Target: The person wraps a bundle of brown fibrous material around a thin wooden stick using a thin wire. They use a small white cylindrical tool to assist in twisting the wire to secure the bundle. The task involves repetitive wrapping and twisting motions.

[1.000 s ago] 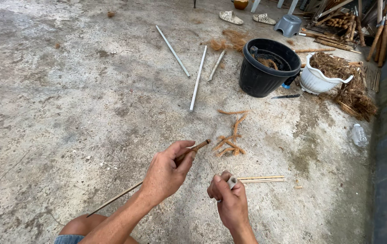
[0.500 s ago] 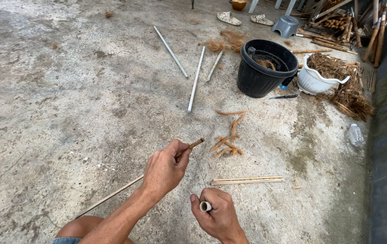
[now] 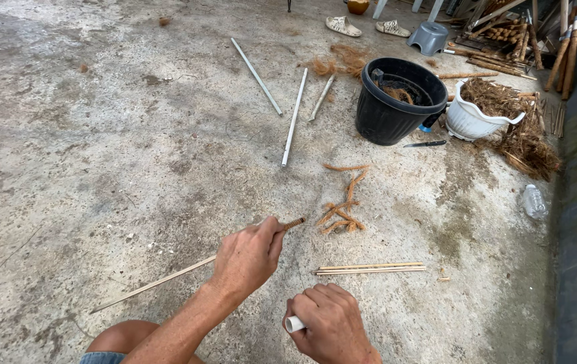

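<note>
My left hand [image 3: 248, 256] grips a long thin bamboo stick [image 3: 160, 282] near its far end, where brown fibre is wound around the tip [image 3: 294, 223]. The stick slants down to the left over the concrete floor. My right hand [image 3: 332, 323] is closed around a small white roll [image 3: 294, 324], low in the view, just right of the left hand. A few cut bamboo sticks [image 3: 369, 268] lie on the floor beyond my right hand. Twisted brown fibre pieces [image 3: 342, 212] lie a little farther away.
A black bucket [image 3: 396, 101] with fibre stands at the back, beside a white pot [image 3: 480, 118] heaped with fibre. A knife [image 3: 424, 143] lies between them. White pipes [image 3: 294, 118] lie on the floor; a plastic bottle [image 3: 534, 201] rests near the right kerb.
My right hand has dropped from beside the left hand to lower in the view, still holding the white roll. The left hand and stick have stayed almost where they were.
</note>
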